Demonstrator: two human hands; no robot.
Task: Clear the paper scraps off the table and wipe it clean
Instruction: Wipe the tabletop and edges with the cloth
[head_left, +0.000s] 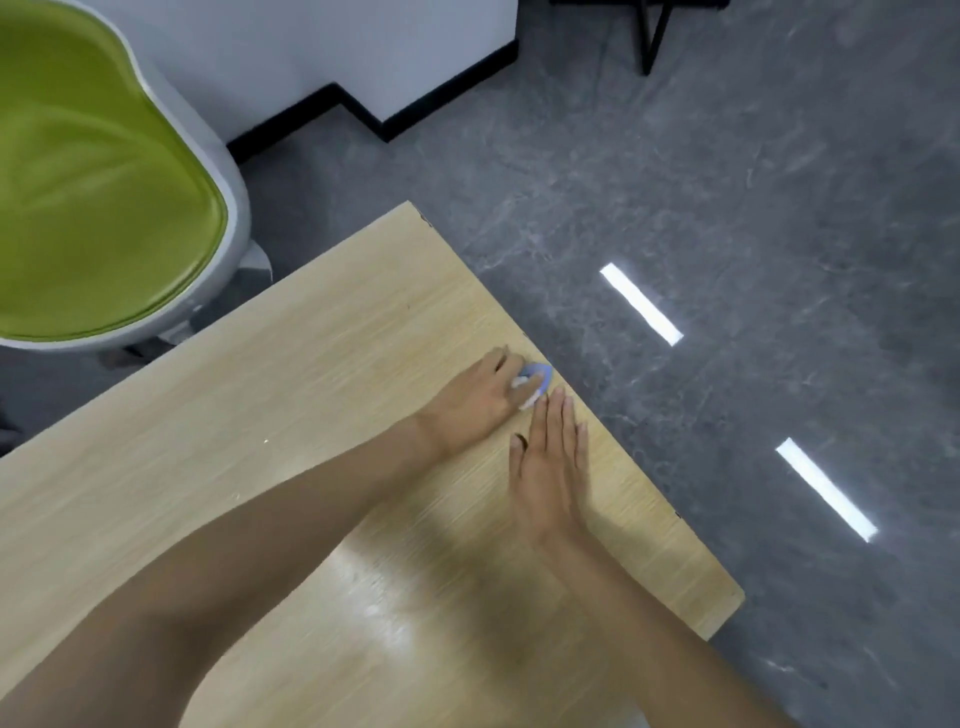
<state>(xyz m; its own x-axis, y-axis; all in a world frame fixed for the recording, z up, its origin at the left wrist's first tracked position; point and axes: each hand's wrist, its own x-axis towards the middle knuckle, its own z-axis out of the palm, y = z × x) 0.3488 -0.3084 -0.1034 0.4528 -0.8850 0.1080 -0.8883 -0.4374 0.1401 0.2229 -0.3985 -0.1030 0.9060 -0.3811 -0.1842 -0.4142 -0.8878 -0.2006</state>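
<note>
Near the right edge of the light wooden table (311, 415), my left hand (475, 402) curls its fingers over a small bunch of blue and white paper scraps (539, 378). The scraps poke out between and beyond the fingertips. Just beside it, my right hand (551, 470) lies flat on the tabletop with straight fingers, its fingertips almost touching the scraps. It holds nothing. One tiny white speck (266, 441) lies on the table further left.
A green-cushioned white chair (104, 182) stands past the table's far left side. Grey tiled floor (727, 208) runs along the table's right edge, showing bright light reflections. A white wall with black skirting (363, 109) is at the back.
</note>
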